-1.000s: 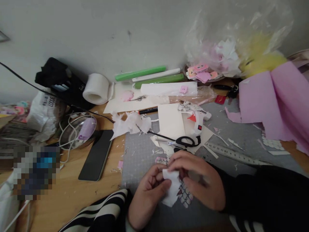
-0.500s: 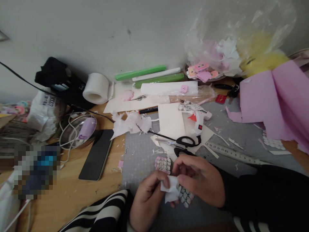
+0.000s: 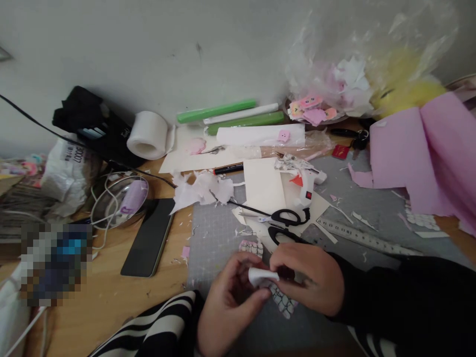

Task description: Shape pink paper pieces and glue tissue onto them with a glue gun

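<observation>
My right hand (image 3: 310,277) pinches a folded piece of white tissue (image 3: 262,276) between thumb and fingers. Around its left end curves my left hand (image 3: 230,305), thumb and fingers apart; whether a fingertip touches the tissue is hard to see. Just below lies a piece with a black-outlined stone pattern (image 3: 284,300), partly covered by the hands. Another stone-patterned piece with pinkish edges (image 3: 252,246) rests on the grey cutting mat (image 3: 211,233), half hidden behind my left fingers. Black-handled scissors (image 3: 284,218) lie beyond my right hand.
Beyond the hands lie a white glue gun (image 3: 307,191), cream card (image 3: 263,183), a steel ruler (image 3: 368,238) and torn white tissue (image 3: 203,191). A phone (image 3: 148,238) and a tissue roll (image 3: 148,135) are left. Pink sheets (image 3: 401,148) spread at right.
The tissue, spread flat between both hands before, is now folded over and held from the right. My left thumb has come off it and moved down; its fingers have opened.
</observation>
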A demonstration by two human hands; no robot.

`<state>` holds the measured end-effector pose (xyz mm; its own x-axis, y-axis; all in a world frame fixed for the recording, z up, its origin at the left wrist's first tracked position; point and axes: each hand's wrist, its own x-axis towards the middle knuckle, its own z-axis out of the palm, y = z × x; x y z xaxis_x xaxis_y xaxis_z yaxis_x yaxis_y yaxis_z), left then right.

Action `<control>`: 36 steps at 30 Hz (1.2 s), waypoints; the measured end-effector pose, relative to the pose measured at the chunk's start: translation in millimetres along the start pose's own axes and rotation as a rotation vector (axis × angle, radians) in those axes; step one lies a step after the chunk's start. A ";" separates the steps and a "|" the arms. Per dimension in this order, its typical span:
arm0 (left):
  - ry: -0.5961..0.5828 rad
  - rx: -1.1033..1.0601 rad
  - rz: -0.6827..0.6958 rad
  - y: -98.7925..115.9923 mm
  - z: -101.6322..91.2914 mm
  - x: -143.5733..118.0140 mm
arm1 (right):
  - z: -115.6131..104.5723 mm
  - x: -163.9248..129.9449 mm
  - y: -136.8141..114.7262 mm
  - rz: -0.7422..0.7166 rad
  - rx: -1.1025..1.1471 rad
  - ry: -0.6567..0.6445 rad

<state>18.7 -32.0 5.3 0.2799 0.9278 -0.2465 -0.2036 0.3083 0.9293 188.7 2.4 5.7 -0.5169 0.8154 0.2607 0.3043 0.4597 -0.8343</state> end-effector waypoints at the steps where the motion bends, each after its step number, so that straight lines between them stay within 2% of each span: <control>1: -0.005 0.016 -0.032 1.4 -0.2 0.7 | -0.8 -0.4 0.8 -0.079 -0.024 -0.003; 4: -0.057 -0.041 -0.084 5.2 -0.8 1.2 | -3.8 -0.2 3.6 -0.195 -0.072 -0.012; 9: -0.134 -0.144 -0.015 7.6 -2.4 1.0 | -4.1 0.7 5.6 -0.261 -0.215 -0.055; 13: -0.025 -0.084 -0.106 7.1 -3.0 2.9 | -6.0 1.9 3.2 -0.281 -0.250 -0.033; 15: 0.052 0.014 -0.099 8.5 -6.3 5.2 | -15.8 5.5 3.0 -0.264 -0.274 0.034; 18: 0.185 0.168 0.021 11.8 -17.3 10.8 | -43.8 14.8 9.6 -0.127 -0.424 0.201; 21: 0.273 0.216 0.092 13.9 -30.2 17.5 | -74.0 24.2 24.4 0.193 -0.725 0.300; 24: 0.314 0.225 0.116 14.6 -35.7 22.1 | -88.9 31.5 39.2 0.657 -0.818 0.140; 26: 0.331 0.236 0.128 14.8 -34.5 23.2 | -89.7 36.1 45.6 0.802 -0.756 0.059; 31: 0.345 0.253 0.130 14.9 -29.8 21.4 | -87.3 47.0 54.7 0.800 -0.609 0.080; 36: 0.394 0.277 0.136 15.6 -33.0 21.4 | -92.0 47.7 61.4 0.737 -0.451 0.215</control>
<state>-9.5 -0.3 5.4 -0.1183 0.9810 -0.1537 0.0582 0.1614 0.9852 256.3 101.9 11.6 0.0817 0.9863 -0.1434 0.8097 -0.1496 -0.5675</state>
